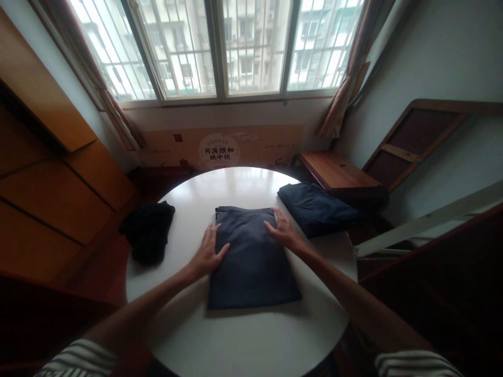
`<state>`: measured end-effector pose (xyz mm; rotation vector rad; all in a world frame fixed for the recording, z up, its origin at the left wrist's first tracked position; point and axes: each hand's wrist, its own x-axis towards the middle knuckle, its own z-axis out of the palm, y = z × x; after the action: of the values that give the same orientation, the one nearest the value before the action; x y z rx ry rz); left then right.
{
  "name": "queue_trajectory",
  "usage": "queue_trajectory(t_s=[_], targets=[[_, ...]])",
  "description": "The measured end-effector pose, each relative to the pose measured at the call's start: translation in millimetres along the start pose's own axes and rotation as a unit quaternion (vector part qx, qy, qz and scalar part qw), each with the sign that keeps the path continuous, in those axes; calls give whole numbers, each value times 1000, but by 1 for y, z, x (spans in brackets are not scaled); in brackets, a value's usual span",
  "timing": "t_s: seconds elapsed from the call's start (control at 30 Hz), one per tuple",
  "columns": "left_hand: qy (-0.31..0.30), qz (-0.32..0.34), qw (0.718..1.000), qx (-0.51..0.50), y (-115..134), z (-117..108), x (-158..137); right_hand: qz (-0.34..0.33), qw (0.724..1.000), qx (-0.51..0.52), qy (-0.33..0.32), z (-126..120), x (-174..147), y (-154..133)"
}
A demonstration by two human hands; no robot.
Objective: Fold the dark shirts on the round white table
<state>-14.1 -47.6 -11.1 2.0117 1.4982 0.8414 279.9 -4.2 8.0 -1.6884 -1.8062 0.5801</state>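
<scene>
Item 1: folded garment (251, 256), dk blue-grey, 1 pc. Lies flat on round wht tbl (236, 340), approx. centre, btwn both hands. Long axis runs from near side of tbl twd window (251, 97). Points waistband-like edge away, twd window; shows straight edge at near end, wider in view than far end.

Item 2: L hand (208, 254), bare. Wide open, thumb well apart from fingers; rests along L edge of item 1, thumb over top face, w/o clasp.

Item 3: R hand (283, 229), bare. Mostly open, fingers a bit bent, thumb apart from forefinger; rests at R edge nr far R corner, w/o visible clasp.

Item 4: blk cloth (149, 233), bunched, at L rim of tbl, partly overhanging.

Item 5: dk blue garment (314, 207), folded, at far R of tbl, apart from item 1.

Container: wood cabinet (58, 178), far L. Shut by look; contents hidden, cannot tell.

Surroundings: low wood bench (338, 170), beyond tbl, R; printed banner (157, 141) w/ round emblem, below window; curtain (118, 118), L side, gathered; striped sleeve (82, 356), L arm.
</scene>
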Motion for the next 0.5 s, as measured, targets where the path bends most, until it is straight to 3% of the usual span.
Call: queue_trajectory(t_s=[0.07,0.13,0.2,0.27,0.4,0.5], targets=[[-6,-90,984,-155,1,-10,-1,107,982,157,-19,-11,-9,4],[-42,-157,947,-278,7,-20,2,199,935,282,-78,-24,-16,8],[-90,-189,916,-342,17,-25,6,238,903,333,-128,-34,-19,9],[-128,-196,900,-368,25,-25,10,245,897,331,-159,-39,-19,6],[-129,-152,917,-346,33,-16,15,254,893,316,-195,-36,-22,-4],[-125,-102,935,-315,33,-13,14,211,899,318,-215,-33,-29,-10]])
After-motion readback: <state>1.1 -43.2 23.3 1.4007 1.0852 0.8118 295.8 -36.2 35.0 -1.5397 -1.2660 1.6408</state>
